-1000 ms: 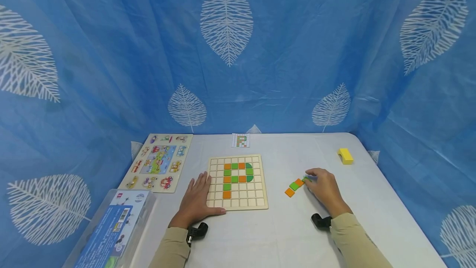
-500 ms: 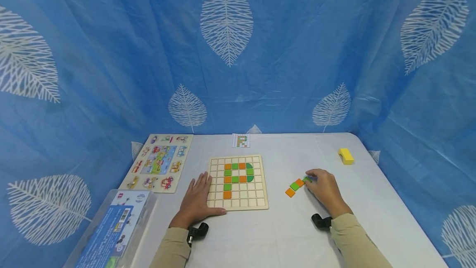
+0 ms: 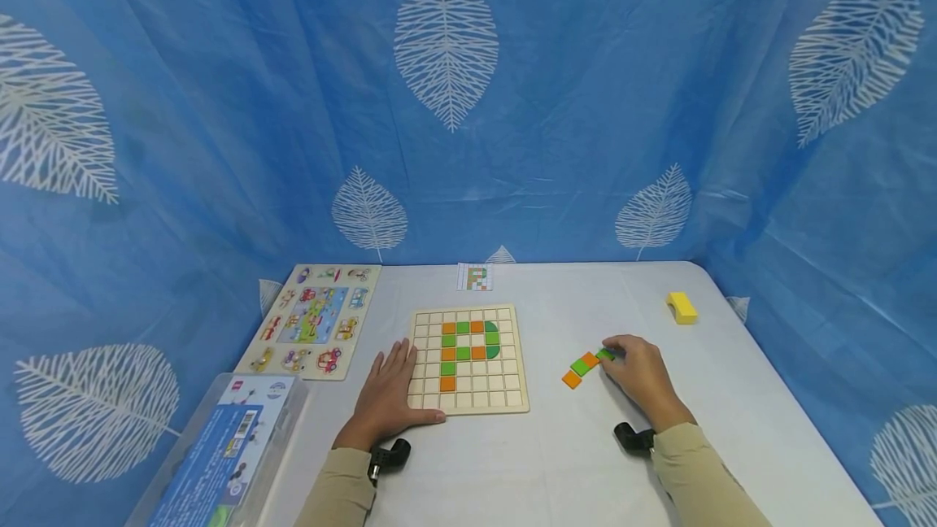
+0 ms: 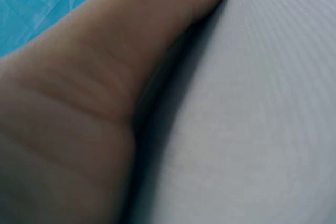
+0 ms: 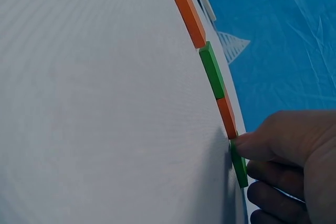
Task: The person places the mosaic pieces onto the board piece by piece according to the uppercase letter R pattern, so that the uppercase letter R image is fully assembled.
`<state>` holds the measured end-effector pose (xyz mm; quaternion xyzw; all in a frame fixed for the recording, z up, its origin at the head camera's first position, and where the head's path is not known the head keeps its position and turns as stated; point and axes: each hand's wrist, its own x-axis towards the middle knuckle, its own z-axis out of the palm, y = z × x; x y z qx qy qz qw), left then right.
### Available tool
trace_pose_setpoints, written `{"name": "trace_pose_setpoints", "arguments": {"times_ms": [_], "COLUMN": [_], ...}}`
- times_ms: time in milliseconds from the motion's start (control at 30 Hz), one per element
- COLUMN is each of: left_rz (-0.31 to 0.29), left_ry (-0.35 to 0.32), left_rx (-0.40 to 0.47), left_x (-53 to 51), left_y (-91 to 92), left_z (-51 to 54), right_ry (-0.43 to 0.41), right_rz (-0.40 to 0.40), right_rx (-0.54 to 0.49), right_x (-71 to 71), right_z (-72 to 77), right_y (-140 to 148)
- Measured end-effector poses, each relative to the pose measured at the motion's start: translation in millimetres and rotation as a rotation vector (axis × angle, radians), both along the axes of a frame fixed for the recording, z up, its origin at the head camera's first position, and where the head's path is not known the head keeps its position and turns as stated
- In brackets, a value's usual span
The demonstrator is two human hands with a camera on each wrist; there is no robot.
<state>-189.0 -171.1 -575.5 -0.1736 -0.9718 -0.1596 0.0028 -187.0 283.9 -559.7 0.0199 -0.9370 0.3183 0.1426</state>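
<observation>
My left hand (image 3: 388, 393) lies with straight, spread fingers along the left edge of a wooden grid board (image 3: 505, 398), thumb at its near edge. Orange and green tiles on the board form a P shape. To the right of the board, my right hand (image 3: 642, 372) pinches a green square tile (image 5: 239, 167) with thumb and fingers. This tile is at the far end of a slanting row with an orange tile (image 5: 226, 118), another green tile (image 5: 211, 71) and a second orange tile (image 5: 190, 20), all on the table. The left wrist view shows mostly thumb and palm.
A pattern card (image 3: 475, 276) lies behind the board. A vehicle picture puzzle (image 3: 313, 315) and a clear plastic box (image 3: 234, 446) are on the left. The yellow arch block (image 3: 682, 308) stands at the right back. Blue curtains (image 3: 556, 104) surround the white table.
The right fingers have shifted very slightly at the far green tile, and more of it shows. The left hand and the board have stayed put.
</observation>
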Motion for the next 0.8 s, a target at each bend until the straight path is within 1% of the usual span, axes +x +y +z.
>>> {"name": "trace_pose_setpoints", "arguments": {"times_ms": [67,400,600,800], "left_rz": [0.002,-0.007,-0.011,-0.004], "left_ry": [-0.012,0.017,0.010,0.021], "left_rx": [-0.001,0.013,0.015,0.017], "left_x": [-0.1,0.7,1.5,1.3], "left_y": [-0.3,-1.1,-1.1,-0.5], "left_z": [0.4,-1.6,0.1,-0.5], "right_ry": [-0.007,0.024,0.044,0.031], "right_rz": [0.004,0.015,0.017,0.005], "right_rx": [-0.003,-0.001,-0.008,-0.003], "right_x": [0.9,3.4,3.0,3.0], "right_z": [0.1,-1.0,-2.6,-3.1], "right_y": [0.2,2.0,2.4,0.9]}}
